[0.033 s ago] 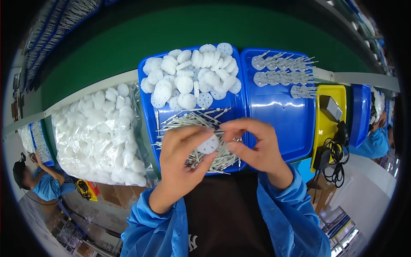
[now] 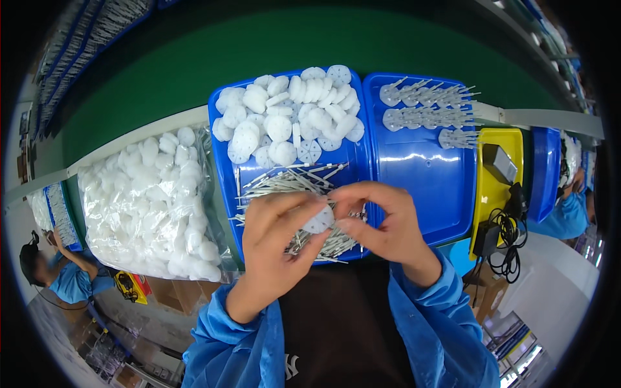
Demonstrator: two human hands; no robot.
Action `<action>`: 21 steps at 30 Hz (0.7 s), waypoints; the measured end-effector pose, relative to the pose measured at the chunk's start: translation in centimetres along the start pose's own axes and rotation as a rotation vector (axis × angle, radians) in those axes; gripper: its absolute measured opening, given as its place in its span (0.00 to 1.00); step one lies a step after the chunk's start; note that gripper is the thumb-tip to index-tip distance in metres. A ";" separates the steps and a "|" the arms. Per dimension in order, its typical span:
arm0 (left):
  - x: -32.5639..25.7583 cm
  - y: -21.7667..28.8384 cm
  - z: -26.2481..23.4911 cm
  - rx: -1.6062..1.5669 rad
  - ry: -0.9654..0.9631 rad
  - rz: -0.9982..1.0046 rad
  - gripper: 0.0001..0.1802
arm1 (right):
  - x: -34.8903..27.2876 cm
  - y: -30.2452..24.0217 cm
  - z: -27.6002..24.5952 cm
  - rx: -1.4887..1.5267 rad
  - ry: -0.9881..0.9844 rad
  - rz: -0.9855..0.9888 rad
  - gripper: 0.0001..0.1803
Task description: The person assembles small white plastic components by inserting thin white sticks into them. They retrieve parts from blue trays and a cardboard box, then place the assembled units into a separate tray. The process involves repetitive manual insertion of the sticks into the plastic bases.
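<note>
A round white disc with small holes [image 2: 319, 220] is pinched between the thumb and fingers of my left hand [image 2: 273, 236]. Close against the disc's right edge is my right hand [image 2: 383, 223], its thumb and forefinger curled toward each other. Whatever sits between those fingertips is too small to make out. Beneath both hands lies a heap of thin white and metallic pins [image 2: 284, 181], partly hidden by them. The heap is in the front part of a blue tray [image 2: 217, 152], behind which many loose white discs [image 2: 279, 127] are piled.
A second blue tray [image 2: 424, 194] on the right holds rows of discs with upright pins [image 2: 427, 118]. Left stands a clear bag of white discs [image 2: 145, 207]. A yellow tray [image 2: 488, 145] carries a black adapter and cables [image 2: 508, 239]. Co-workers sit at both sides.
My right hand has shifted slightly left, its fingertips now nearer the disc. The disc has turned and moved a little to the right in my left hand.
</note>
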State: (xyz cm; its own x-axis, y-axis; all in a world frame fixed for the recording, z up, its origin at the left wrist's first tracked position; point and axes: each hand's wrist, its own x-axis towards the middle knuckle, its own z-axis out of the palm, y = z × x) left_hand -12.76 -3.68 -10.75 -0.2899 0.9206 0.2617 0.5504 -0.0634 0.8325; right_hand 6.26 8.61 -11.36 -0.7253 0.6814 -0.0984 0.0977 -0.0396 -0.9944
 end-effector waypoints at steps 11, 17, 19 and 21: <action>0.1 0.9 0.9 0.236 0.025 0.157 0.29 | -1.2 1.5 1.2 0.241 -0.015 0.062 0.19; -0.1 0.8 1.6 0.162 0.021 0.141 0.28 | -2.3 2.2 0.4 0.352 -0.042 0.086 0.18; 0.0 1.2 1.6 0.193 -0.019 0.139 0.28 | -2.2 1.6 0.3 0.321 -0.009 0.046 0.16; -0.2 1.4 1.8 0.198 -0.054 0.130 0.29 | -2.3 1.7 0.1 0.182 0.003 0.057 0.12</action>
State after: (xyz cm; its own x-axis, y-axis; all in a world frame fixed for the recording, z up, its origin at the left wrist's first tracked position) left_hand -10.53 -3.27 -10.47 -0.1671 0.9292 0.3297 0.7245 -0.1111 0.6803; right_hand 8.03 6.87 -12.84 -0.7197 0.6767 -0.1550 0.0137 -0.2094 -0.9777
